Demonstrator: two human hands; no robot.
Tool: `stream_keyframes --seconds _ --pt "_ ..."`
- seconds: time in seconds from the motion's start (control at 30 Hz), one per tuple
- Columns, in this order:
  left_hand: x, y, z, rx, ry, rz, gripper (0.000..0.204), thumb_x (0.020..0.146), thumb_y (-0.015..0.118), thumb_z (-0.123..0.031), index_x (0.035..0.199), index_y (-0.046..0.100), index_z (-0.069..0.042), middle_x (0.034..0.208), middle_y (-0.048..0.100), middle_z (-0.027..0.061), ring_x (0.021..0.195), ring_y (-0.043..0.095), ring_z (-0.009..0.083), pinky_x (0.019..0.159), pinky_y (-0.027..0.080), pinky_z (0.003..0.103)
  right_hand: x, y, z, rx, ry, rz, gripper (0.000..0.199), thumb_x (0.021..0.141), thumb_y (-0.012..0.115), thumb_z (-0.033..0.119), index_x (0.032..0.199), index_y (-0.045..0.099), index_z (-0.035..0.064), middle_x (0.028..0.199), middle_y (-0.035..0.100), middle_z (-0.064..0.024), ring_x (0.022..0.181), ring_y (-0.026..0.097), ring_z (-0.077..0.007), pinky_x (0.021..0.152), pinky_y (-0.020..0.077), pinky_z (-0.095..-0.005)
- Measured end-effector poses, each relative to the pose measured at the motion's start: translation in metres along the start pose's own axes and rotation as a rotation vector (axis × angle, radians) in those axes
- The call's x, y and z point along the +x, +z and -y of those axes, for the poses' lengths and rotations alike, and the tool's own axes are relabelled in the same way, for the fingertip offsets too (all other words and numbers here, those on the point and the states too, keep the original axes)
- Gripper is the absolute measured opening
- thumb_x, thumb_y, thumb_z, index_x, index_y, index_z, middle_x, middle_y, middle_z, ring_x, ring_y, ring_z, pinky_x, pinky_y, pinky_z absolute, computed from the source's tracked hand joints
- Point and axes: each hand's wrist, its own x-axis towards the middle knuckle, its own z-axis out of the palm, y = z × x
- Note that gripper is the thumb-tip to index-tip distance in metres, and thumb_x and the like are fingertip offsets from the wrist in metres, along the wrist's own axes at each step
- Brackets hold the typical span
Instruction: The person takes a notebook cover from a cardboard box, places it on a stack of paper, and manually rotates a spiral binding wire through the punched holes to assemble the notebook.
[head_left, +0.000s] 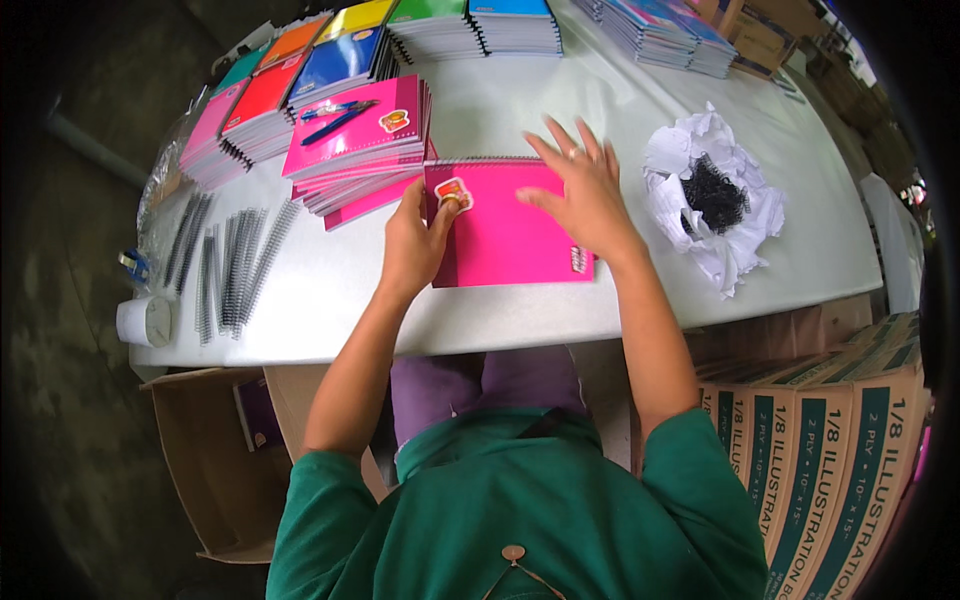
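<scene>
The pink spiral notebook (510, 225) is pinned flat by the spread, ungrasping right hand (585, 195) while a small sticker (453, 192) is pressed down by the left hand (415, 240) thumb.

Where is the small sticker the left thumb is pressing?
In the head view, the sticker sits on the pink notebook's top-left corner, under the left hand, just right of the pink notebook stack.

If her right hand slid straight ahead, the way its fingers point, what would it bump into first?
Probably nothing soon: past the pink notebook under the right hand, bare table follows; the far notebook stacks come first, though depth is hard to judge.
</scene>
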Motion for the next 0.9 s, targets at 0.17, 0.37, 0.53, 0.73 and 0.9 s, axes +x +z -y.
stream_keyframes --seconds 0.17,0.37,0.53,0.73,0.9 --pt "-0.028 0.009 0.013 0.553 -0.063 0.008 0.079 0.075 0.070 -0.038 0.133 0.034 0.002 0.129 0.042 0.0238 0.116 0.042 0.0359 0.096 0.035 0.043 -0.084 0.024 -0.024 0.215 0.460 0.372 0.080 0.076 0.067 0.041 0.139 0.031 0.0075 0.143 0.028 -0.0213 0.131 0.027 -0.0358 0.105 0.0189 -0.0501" --pt "-0.020 0.027 0.006 0.498 0.127 0.068 0.081 0.067 0.077 -0.029 0.132 0.038 0.000 0.127 0.047 0.0184 0.115 0.042 0.0350 0.097 0.034 0.041 -0.106 0.022 -0.019 0.355 0.533 0.128 0.075 0.067 0.077 0.013 0.133 0.041 0.0056 0.134 0.042 -0.0228 0.119 0.040 -0.0336 0.099 0.0341 -0.0376" --pt "-0.014 0.028 0.000 0.387 0.064 0.047 0.064 0.066 0.078 -0.027 0.119 0.051 -0.001 0.114 0.055 0.0151 0.099 0.055 0.0291 0.084 0.045 0.037 -0.099 0.022 -0.032 0.453 0.680 0.114 0.060 0.068 0.075 0.009 0.122 0.051 -0.0016 0.116 0.056 -0.0211 0.094 0.056 -0.0262 0.080 0.0456 -0.0326" --pt "-0.008 0.038 0.000 0.378 0.077 -0.059 0.056 0.065 0.079 -0.027 0.110 0.056 -0.002 0.102 0.061 0.0137 0.091 0.058 0.0288 0.078 0.047 0.037 -0.089 0.035 -0.056 0.747 0.859 0.031 0.048 0.071 0.072 0.004 0.116 0.057 0.0004 0.095 0.065 -0.0159 0.073 0.059 -0.0132 0.065 0.0473 -0.0273" --pt "-0.012 0.036 0.006 0.448 0.139 -0.105 0.049 0.063 0.078 -0.027 0.102 0.058 -0.004 0.095 0.063 0.0133 0.086 0.059 0.0295 0.073 0.047 0.037 -0.090 0.022 -0.040 0.586 0.644 -0.004 0.045 0.069 0.073 0.002 0.112 0.060 0.0015 0.099 0.065 -0.0171 0.070 0.060 -0.0148 0.063 0.0484 -0.0279"
